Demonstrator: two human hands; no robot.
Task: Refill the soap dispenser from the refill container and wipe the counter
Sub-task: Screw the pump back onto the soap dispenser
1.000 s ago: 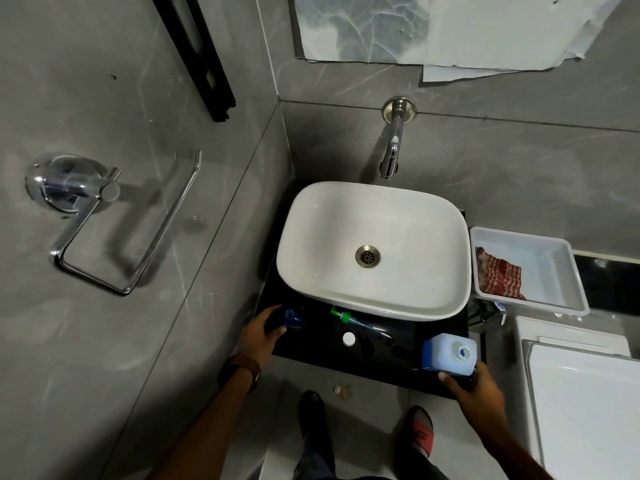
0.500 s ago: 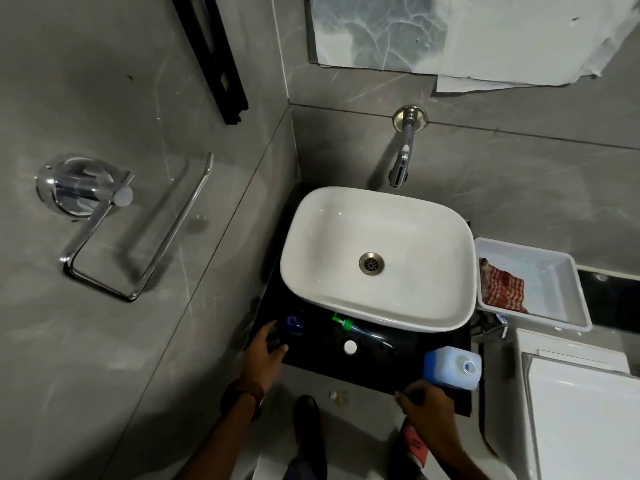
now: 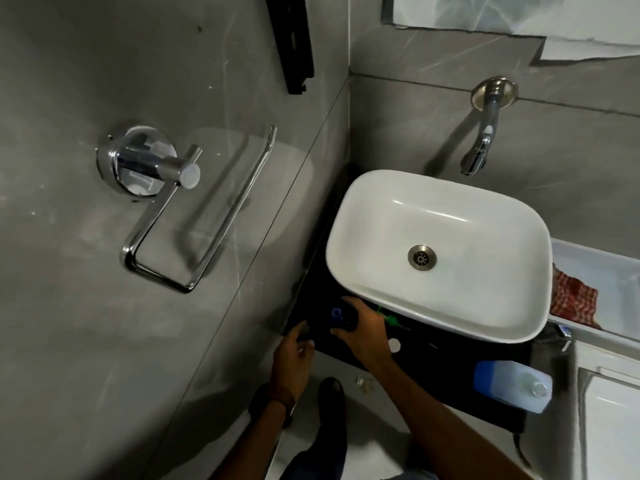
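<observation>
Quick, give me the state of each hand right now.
Left hand: at the counter edge, fingers loosely curled, holding nothing visible.
Right hand: gripping the dark soap dispenser.

Grey marbled tile walls (image 3: 104, 306) meet in a corner. A chrome towel holder (image 3: 173, 202) hangs on the left wall, a tap (image 3: 485, 133) juts from the far wall, and the light is dim.

Right hand (image 3: 363, 332) grips soap dispenser (image 3: 341, 317); left hand (image 3: 294, 355) beside.
</observation>
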